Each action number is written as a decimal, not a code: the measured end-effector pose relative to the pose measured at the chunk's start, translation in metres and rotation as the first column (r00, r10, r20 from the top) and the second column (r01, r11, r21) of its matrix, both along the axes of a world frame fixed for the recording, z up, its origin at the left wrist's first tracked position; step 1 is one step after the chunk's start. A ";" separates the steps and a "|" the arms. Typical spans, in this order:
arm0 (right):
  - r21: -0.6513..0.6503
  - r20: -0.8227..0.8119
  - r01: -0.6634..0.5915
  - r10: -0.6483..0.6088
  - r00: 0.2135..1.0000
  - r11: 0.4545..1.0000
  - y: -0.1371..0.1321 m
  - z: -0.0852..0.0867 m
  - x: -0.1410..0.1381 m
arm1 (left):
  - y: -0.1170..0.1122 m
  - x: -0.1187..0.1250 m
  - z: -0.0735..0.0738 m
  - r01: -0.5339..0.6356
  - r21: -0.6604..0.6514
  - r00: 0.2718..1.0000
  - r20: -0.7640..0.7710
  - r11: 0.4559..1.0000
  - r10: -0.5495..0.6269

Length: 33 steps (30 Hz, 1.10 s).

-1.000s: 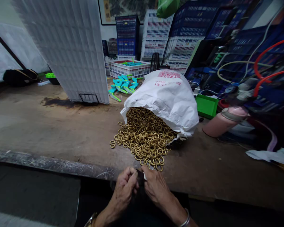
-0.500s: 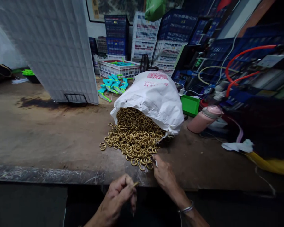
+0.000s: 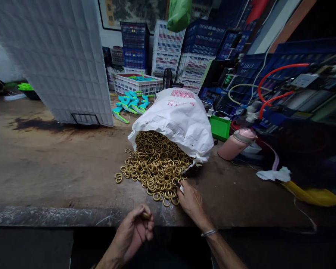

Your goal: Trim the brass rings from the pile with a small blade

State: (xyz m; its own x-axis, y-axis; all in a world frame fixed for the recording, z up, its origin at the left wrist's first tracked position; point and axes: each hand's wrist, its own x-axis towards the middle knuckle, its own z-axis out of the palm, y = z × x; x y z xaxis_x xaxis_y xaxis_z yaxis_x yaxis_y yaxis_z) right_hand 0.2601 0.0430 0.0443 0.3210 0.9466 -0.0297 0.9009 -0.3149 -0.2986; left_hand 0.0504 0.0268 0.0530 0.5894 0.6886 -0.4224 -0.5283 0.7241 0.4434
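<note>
A heap of brass-coloured rings (image 3: 156,173) spills from the mouth of a white woven sack (image 3: 176,116) lying on its side on the table. In front of the table's edge, my left hand (image 3: 134,229) has its fingers curled, with one brass-coloured ring (image 3: 146,215) pinched at the fingertips. My right hand (image 3: 192,200) is at the near right edge of the heap, its fingers closed. A small dark-tipped thing with a white part (image 3: 180,186) shows at those fingers, touching or just over the rings; its kind is unclear.
A tall grey ribbed panel (image 3: 70,67) stands at the left. Behind the sack lie turquoise-and-green plastic parts (image 3: 130,104) before a white crate (image 3: 138,86) and stacked crates. A green tray (image 3: 220,127), a pink bottle (image 3: 236,144) and red hoses (image 3: 280,69) are at the right.
My left hand has moved slightly left and rolled over, the ring still at its fingertips. My right hand's fingertips have come a little farther over the heap. The whole view has shifted slightly.
</note>
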 end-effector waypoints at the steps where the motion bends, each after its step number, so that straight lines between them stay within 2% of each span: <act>1: 0.014 -0.006 0.000 0.000 1.000 1.000 0.000 -0.001 0.001 | 0.001 0.000 -0.002 -0.003 -0.040 1.000 0.011 0.999 0.004; 4: 0.063 -0.032 -0.005 0.007 0.999 0.998 0.000 -0.003 0.005 | 0.002 0.002 -0.003 -0.016 -0.091 1.000 -0.023 0.996 0.014; 9: 0.152 -0.136 -0.054 0.075 0.988 0.987 -0.004 -0.004 -0.001 | 0.006 0.011 0.001 0.027 0.031 0.983 -0.183 0.999 -0.021; 11: 0.214 -0.193 -0.120 0.162 0.968 0.970 -0.007 -0.002 -0.008 | 0.009 0.016 0.002 0.050 0.101 0.966 -0.258 0.994 -0.022; 15: 0.312 -0.255 -0.293 0.377 0.890 0.904 -0.010 0.003 -0.025 | 0.016 0.023 0.002 0.063 0.258 0.892 -0.448 0.964 0.061; 17: 0.337 -0.273 -0.348 0.445 0.853 0.875 -0.010 0.005 -0.032 | 0.019 0.025 0.002 0.083 0.311 0.871 -0.485 0.947 0.083; 19: 0.356 -0.299 -0.369 0.479 0.825 0.859 -0.010 0.005 -0.038 | 0.021 0.025 0.002 0.091 0.365 0.879 -0.467 0.927 0.098; 22: 0.368 -0.362 -0.336 0.467 0.807 0.867 -0.008 0.002 -0.044 | 0.022 0.023 0.000 0.085 0.465 0.880 -0.449 0.881 0.152; 26: 0.348 -0.498 -0.221 0.379 0.780 0.911 -0.006 0.001 -0.051 | 0.023 0.020 -0.004 0.094 0.575 0.831 -0.494 0.813 0.254; 30: 0.297 -0.618 -0.137 0.300 0.727 0.945 -0.002 0.002 -0.054 | 0.024 0.019 -0.009 0.109 0.646 0.792 -0.516 0.756 0.327; 33: 0.244 -0.662 -0.120 0.256 0.705 0.962 0.000 0.001 -0.057 | 0.025 0.020 -0.011 0.129 0.679 0.752 -0.542 0.723 0.375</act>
State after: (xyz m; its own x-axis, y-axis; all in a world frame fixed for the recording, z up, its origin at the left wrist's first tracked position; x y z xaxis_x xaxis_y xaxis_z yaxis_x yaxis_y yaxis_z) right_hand 0.2032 0.0432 0.0451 0.0920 0.9958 -0.0021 0.4637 -0.0447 -0.8849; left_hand 0.0702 0.0518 0.0420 0.2586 0.9640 -0.0613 -0.0175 0.0681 0.9975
